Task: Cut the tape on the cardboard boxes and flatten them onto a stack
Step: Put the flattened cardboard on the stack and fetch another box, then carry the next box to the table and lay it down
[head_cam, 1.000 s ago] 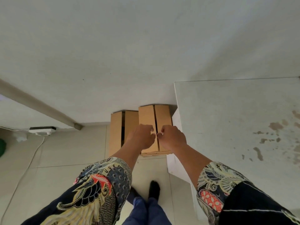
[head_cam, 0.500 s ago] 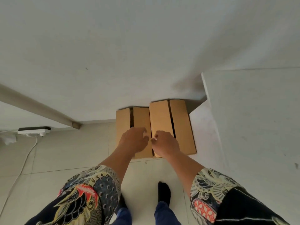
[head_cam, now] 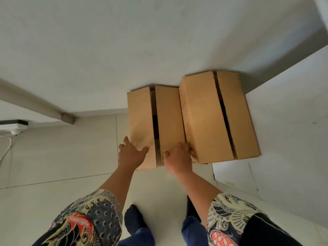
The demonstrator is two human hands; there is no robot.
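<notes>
Two brown cardboard boxes stand side by side on the floor against the white wall. The left box (head_cam: 142, 118) has its top flaps slightly apart, with a dark gap down the middle. The taller right box (head_cam: 200, 118) also shows a dark slit between its flaps. My left hand (head_cam: 130, 153) rests with fingers spread on the near end of the left box's left flap. My right hand (head_cam: 177, 157) lies on the left box's right flap, with its fingers tucked into the seam between the two boxes. No cutter is visible.
A white table or slab (head_cam: 287, 139) fills the right side, its edge touching the right box. A power strip (head_cam: 14, 126) with a white cable lies on the tiled floor at far left. My feet in dark socks (head_cam: 133, 221) stand just behind the boxes.
The view has closed in on the boxes. Both hands have moved from closed fists near the boxes' seam to spread fingers on the left box's near end.
</notes>
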